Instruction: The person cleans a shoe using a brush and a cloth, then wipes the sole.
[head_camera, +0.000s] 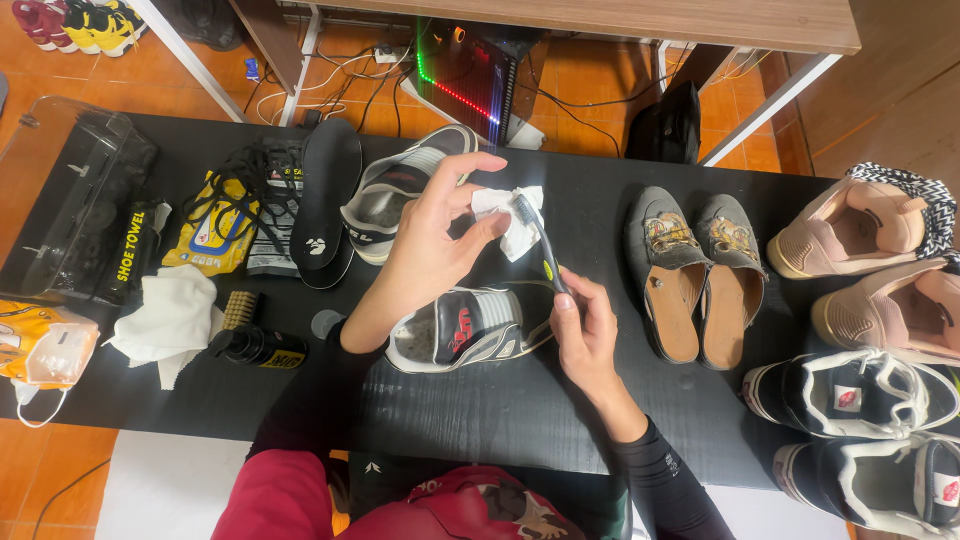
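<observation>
My left hand (432, 240) pinches a crumpled white wipe (508, 215) around the bristle end of a small brush (545, 250). My right hand (585, 330) grips the brush's dark handle from below. Both hands hover over a grey and black sneaker (470, 330) with a red mark, lying on the black table (480, 410). A second matching sneaker (395, 195) lies behind my left hand.
Black insoles (325, 195), laces, wipe packets (215, 235), a white cloth (165, 320), a small brush (240, 308) and a dark bottle (255, 348) lie at the left. Grey mules (695, 280), pink sneakers (870, 240) and black sneakers (860, 400) fill the right side.
</observation>
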